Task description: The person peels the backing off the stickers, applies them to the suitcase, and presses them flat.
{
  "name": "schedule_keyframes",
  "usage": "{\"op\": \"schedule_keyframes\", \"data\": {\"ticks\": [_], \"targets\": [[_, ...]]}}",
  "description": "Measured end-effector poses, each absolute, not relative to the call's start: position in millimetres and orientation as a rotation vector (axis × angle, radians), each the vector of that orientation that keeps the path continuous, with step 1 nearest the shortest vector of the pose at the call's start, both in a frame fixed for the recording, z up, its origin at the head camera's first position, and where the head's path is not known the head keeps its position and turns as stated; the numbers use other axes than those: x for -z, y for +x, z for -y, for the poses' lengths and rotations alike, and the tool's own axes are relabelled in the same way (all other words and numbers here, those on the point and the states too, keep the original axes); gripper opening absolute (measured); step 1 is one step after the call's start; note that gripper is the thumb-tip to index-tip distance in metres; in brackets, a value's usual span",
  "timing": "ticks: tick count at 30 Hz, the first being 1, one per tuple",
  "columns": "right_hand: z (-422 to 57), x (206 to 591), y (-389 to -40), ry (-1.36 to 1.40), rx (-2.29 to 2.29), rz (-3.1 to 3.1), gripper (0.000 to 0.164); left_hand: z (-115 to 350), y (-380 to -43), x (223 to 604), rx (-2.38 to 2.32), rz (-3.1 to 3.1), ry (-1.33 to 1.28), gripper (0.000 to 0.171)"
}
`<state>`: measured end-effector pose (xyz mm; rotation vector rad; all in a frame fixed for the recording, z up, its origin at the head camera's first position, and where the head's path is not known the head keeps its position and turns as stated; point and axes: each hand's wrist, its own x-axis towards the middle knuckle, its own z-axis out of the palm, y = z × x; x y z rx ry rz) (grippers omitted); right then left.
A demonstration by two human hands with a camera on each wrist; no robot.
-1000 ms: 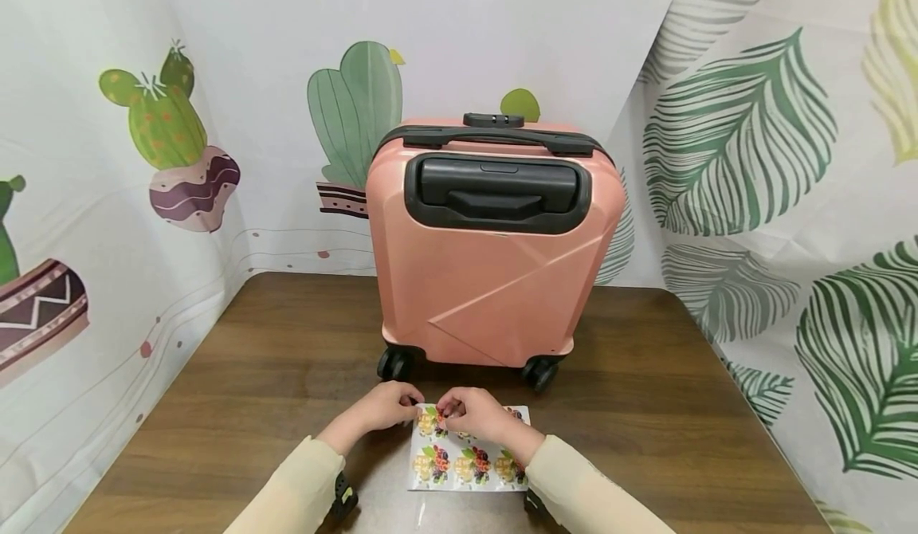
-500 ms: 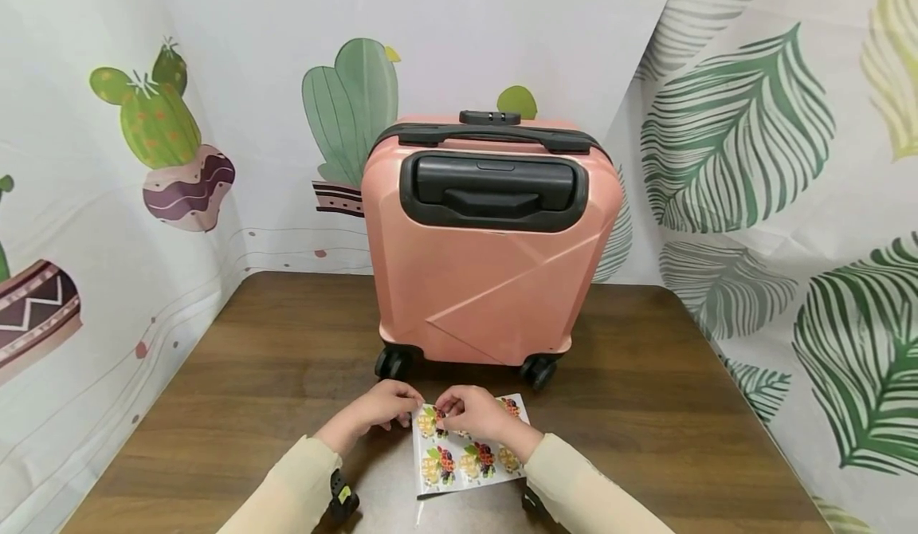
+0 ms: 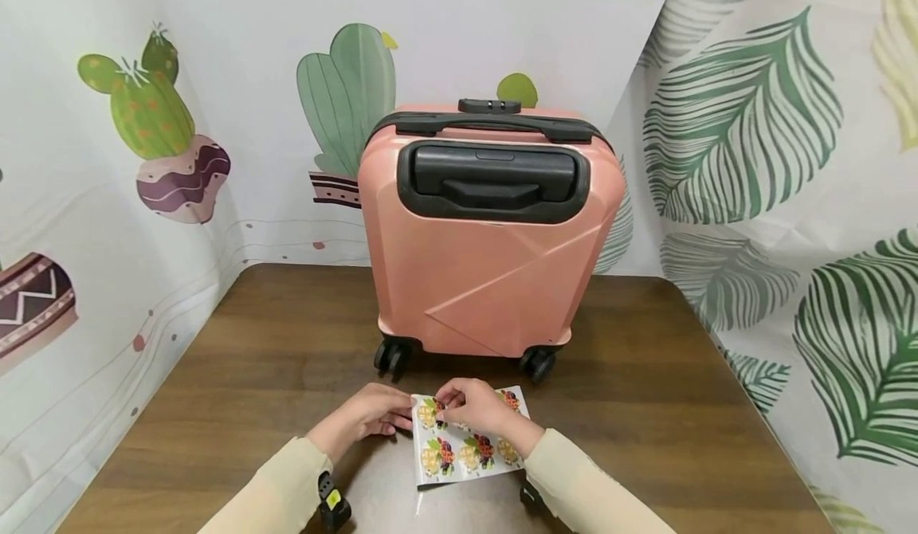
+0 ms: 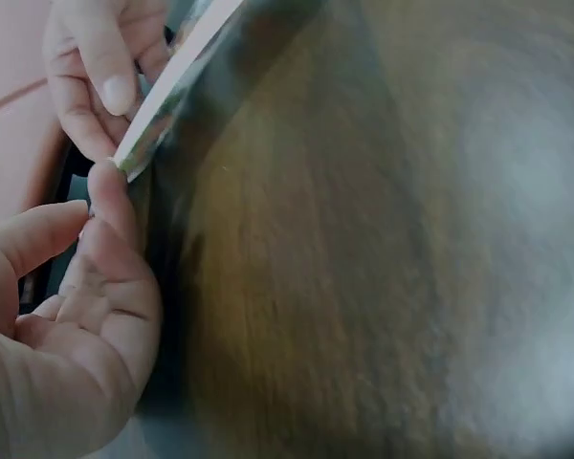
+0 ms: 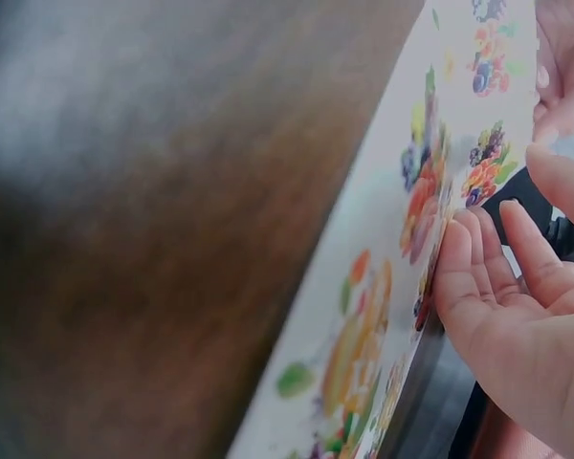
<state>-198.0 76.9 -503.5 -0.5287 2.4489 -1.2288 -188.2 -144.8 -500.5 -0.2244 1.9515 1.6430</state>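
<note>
Firstly, at the left, a black wrist-worn device with a yellow patch (image 3: 331, 502) is seen beside a pale cream sleeve (image 3: 276, 482). By the left hand (image 3: 367, 413), the far left corner of a white rectangular sheet printed with colourful fruit clusters (image 3: 459, 461) is touched with the fingertips; whether it is pinched cannot be told. On the brown wood-grain desk (image 3: 660, 422), the sheet is laid with its long axis crosswise, its right end turned slightly away from the person; any lettering is too small to be read. Over its far part the right hand (image 3: 479, 408) is held, fingers relaxed, thumb apart. Behind, a pink hard-shell suitcase (image 3: 488, 279) is stood upright.
</note>
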Motion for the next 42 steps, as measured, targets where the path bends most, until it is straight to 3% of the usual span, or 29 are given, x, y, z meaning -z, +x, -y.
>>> {"op": "schedule_keyframes", "data": {"ticks": [28, 42], "targets": [[-75, 490, -207, -0.591, 1.337, -2.416, 0.019, 145, -204, 498, -1.584, -2.001, -0.194, 0.020], [-67, 497, -207, -0.744, 1.270, -2.464, 0.015, 147, -204, 504, -1.612, -1.895, -0.091, 0.024]]}}
